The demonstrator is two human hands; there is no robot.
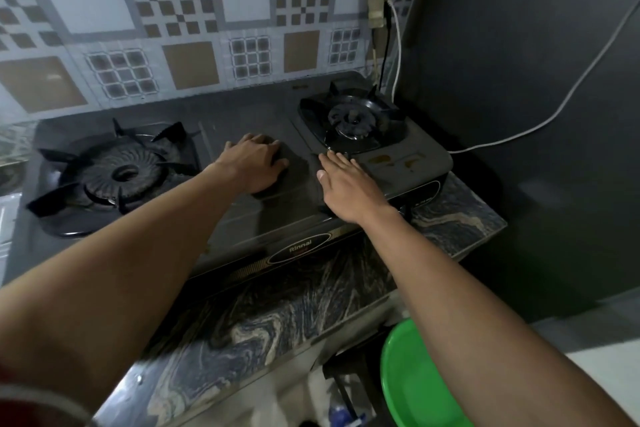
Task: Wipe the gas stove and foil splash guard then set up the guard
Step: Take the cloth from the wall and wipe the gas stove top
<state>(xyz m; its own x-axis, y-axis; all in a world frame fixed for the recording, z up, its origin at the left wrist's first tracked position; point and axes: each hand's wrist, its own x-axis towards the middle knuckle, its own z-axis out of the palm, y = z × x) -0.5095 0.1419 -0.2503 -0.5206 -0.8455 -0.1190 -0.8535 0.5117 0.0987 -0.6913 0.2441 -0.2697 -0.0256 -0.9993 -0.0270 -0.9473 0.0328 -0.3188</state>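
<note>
A dark two-burner gas stove [235, 218] sits on a marbled counter. A dark grey cloth [299, 173] lies on the stove's flat middle, between the burners. My left hand [252, 163] presses on the cloth's left part with its fingers curled over it. My right hand [346, 184] lies flat, fingers straight, on the cloth's right edge near the right burner [351, 121]. Brown stains [381, 159] mark the stove top in front of that burner. The foil splash guard [194, 45], printed with a tile pattern, stands upright behind the stove.
The left burner [121, 173] has a black pan support. A dark wall [519, 80] stands close on the right, with a white cable [554, 107] running along it. The marbled counter [277, 315] edge is near me. A green basin [415, 374] sits below right.
</note>
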